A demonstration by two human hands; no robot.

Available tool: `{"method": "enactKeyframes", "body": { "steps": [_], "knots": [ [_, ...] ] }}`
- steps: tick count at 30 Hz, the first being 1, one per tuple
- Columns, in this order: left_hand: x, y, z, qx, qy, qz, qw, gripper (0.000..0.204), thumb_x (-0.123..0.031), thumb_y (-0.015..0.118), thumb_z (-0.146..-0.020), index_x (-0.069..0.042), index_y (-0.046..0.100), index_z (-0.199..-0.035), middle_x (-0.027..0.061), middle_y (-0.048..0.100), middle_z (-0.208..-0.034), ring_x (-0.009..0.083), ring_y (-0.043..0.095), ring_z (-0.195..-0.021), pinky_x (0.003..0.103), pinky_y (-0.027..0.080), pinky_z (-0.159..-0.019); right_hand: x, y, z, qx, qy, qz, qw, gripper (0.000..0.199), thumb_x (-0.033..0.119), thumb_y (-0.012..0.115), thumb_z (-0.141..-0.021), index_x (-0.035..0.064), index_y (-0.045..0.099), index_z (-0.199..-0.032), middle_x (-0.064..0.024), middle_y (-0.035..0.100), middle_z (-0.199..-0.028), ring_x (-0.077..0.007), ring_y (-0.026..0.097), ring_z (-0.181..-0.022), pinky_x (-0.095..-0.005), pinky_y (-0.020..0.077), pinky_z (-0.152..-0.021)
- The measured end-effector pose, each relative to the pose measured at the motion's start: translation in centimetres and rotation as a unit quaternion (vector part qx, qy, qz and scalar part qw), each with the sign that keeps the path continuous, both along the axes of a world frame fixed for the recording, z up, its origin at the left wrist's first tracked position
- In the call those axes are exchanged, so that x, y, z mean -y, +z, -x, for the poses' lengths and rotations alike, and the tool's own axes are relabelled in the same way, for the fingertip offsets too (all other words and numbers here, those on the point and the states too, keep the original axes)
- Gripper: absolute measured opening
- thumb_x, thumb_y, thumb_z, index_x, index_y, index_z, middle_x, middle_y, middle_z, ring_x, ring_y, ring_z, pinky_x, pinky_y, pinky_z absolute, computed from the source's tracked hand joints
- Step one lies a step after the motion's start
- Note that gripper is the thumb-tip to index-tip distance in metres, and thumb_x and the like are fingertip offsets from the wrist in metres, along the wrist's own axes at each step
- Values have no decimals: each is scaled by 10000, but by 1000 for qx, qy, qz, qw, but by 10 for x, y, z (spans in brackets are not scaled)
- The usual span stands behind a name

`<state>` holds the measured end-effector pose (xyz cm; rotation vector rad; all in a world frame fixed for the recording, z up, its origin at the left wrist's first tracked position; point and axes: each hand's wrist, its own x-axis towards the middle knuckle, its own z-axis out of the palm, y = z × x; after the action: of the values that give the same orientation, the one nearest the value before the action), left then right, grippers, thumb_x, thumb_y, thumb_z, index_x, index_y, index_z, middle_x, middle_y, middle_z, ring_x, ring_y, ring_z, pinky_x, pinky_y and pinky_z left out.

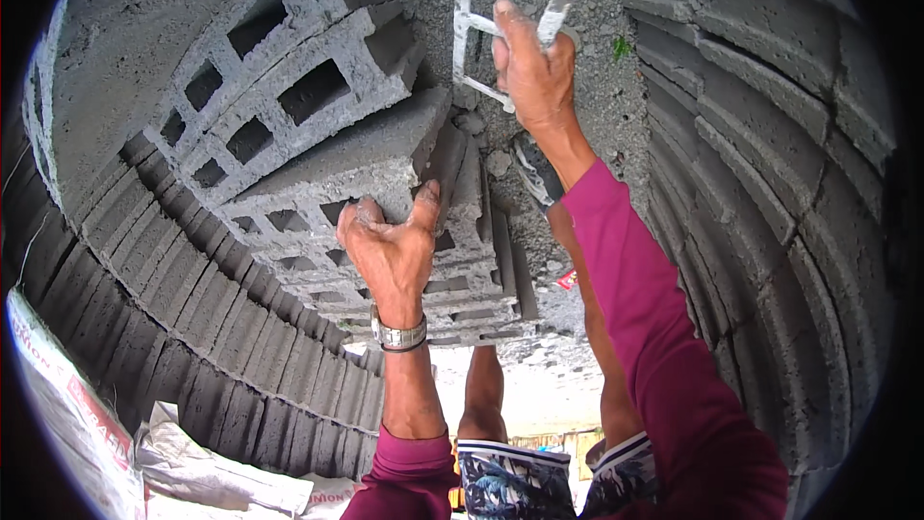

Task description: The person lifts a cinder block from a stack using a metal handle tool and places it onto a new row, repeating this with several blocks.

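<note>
A grey hollow concrete block lies on top of a stack in the middle. My left hand is closed on its near edge, with fingers hooked at the hollow openings and the thumb over the rim. A watch is on that wrist. Farther off and to the right, my right hand is wrapped round a whitened frame of thin bars, whose upper end runs out of view. Two more hollow blocks lean beyond the block under my left hand, their openings facing me.
Rows of stacked concrete blocks wall the right side, and more rows curve along the left. Gravel ground lies between, with my shoe and a small red wrapper. Paper sacks lie at lower left.
</note>
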<state>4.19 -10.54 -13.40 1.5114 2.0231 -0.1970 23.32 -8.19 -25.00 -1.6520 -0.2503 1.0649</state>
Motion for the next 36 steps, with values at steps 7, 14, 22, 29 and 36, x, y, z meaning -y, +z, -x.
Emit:
{"method": "enactKeyframes", "body": {
  "steps": [7,14,22,29,36],
  "knots": [
    [2,-7,-8,1,-6,-27,1000,620,-374,855,-666,79,439,-588,188,434,-694,361,453,-758,480,364,-726,-11,-1,2,-46,-25,7,999,408,346,589,-968,75,562,-665,11,490,-583,-88,414,-457,-276,328,-441],
    [0,-8,-3,12,-6,-17,1000,605,-372,858,-660,89,471,-608,177,444,-661,341,441,-680,476,354,-671,-9,-30,3,42,14,22,999,528,396,613,-936,-31,622,-625,-99,567,-530,-175,534,-501,-362,426,-528],
    [-1,-9,-24,37,11,4,999,594,-359,867,-656,85,475,-611,170,445,-645,316,422,-662,467,353,-642,33,-59,31,129,71,64,987,488,381,606,-955,-39,637,-708,-242,580,-609,-428,575,-578,-443,438,-570],
    [-4,-3,-5,4,7,12,1000,608,-385,870,-671,79,481,-614,165,460,-676,315,448,-719,457,381,-692,33,-29,13,34,46,38,998,423,377,611,-969,19,660,-748,12,533,-598,-105,479,-538,-295,391,-544],
    [-9,-13,-10,39,-202,-2,979,517,-399,774,-791,105,676,-852,274,649,-824,390,616,-816,459,473,-756,12,33,-40,-34,-58,38,997,419,368,630,-954,33,617,-704,27,473,-596,-78,415,-535,-274,335,-511]
  ]
}}
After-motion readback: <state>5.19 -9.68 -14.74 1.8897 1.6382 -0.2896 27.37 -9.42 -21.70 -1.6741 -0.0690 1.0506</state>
